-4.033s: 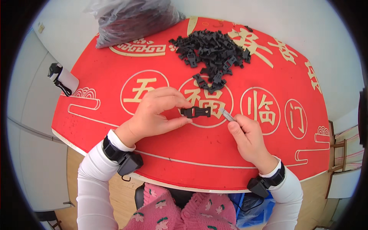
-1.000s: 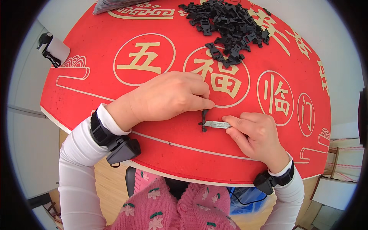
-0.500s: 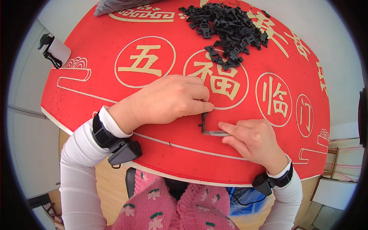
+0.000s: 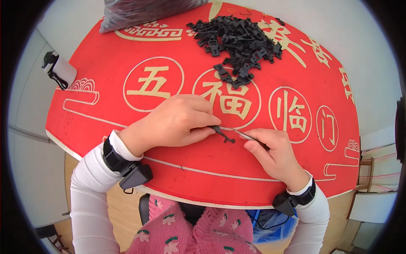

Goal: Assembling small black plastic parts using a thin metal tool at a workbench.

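Over the red tablecloth (image 4: 203, 186), my left hand (image 4: 182, 122) pinches one end of a small black plastic part (image 4: 224, 134) between thumb and fingers. The part's other end sticks out to the right and slants down. My right hand (image 4: 272, 148) is closed around a slim knife (image 4: 245, 135) with a silver blade and a dark handle. Its tip points up and left, a little apart from the part. Beyond both hands lies a heap of similar black plastic parts (image 4: 237, 40), with a few straggling toward me.
A filled dark plastic bag (image 4: 144, 12) lies at the far left. At the left edge stands a white bottle with a black lid (image 4: 59, 67). Each wrist wears a black strapped device (image 4: 136, 175). Below the table is a blue bag (image 4: 272, 224).
My left hand has turned the black part from upright to slanting right. The knife has come away from its lower end and now points up and left. My view has shifted slightly.
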The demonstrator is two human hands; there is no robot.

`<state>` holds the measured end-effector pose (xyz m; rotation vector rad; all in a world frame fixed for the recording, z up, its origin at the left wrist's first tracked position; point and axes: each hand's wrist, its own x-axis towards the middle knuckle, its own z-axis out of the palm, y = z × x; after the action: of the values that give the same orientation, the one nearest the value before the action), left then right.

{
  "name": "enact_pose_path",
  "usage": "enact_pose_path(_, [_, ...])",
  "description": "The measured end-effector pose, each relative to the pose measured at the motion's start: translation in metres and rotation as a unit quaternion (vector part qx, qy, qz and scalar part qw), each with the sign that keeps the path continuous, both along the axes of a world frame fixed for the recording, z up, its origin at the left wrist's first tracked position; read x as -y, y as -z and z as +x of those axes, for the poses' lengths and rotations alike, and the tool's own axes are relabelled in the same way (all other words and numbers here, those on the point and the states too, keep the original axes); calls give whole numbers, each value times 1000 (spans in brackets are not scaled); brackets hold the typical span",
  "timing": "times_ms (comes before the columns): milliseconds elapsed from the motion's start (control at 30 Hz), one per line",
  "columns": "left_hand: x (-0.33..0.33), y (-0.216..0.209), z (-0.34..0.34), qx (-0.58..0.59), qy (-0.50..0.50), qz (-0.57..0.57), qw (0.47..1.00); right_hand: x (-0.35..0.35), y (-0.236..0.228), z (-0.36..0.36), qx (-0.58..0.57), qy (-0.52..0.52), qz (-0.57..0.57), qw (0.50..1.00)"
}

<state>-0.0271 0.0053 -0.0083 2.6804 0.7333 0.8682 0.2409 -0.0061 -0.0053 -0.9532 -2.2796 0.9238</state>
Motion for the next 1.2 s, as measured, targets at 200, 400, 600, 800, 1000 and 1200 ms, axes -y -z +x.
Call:
enact_pose_path(200, [2,-8,2,23,-45,100,994,-1,0,2,-89,32,-59,994])
enact_pose_path(400, [5,-14,3,26,-53,157,986,-3,1,4,-96,44,-102,989])
enact_pose_path(600, [5,-11,3,29,-73,156,985,-4,0,4,-93,43,-108,989])
enact_pose_path(800, [5,-15,0,22,-59,190,980,-4,3,4,-99,46,-113,988])
enact_pose_path(1000, [9,-19,1,17,-31,280,959,-4,-1,4,-98,39,-113,988])
enact_pose_path(1200, [12,-22,1,12,-23,310,950,-3,2,5,-93,39,-98,990])
